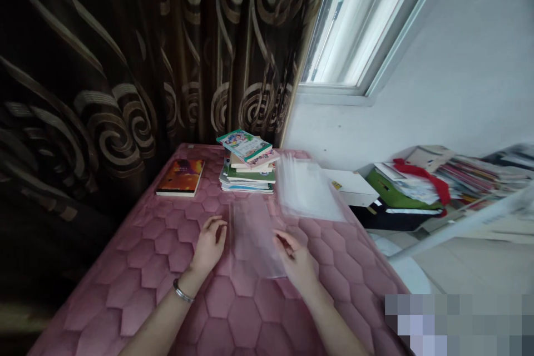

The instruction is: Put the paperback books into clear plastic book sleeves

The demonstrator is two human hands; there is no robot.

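Note:
A clear plastic sleeve [252,236] lies flat on the pink quilted surface [158,267] between my two hands. My left hand [209,246], with a bracelet at the wrist, rests beside the sleeve's left edge, its fingers spread and touching the edge. My right hand [297,260] lies on the sleeve's right edge with the fingers curled in a light pinch on the plastic. A stack of more clear sleeves [306,189] lies just beyond, to the right.
A pile of colourful books [249,164] stands at the far end, with a single orange-covered book [181,177] to its left. A dark patterned curtain [125,67] hangs behind. A white box [352,186] and heaps of papers [438,178] lie on the floor at right.

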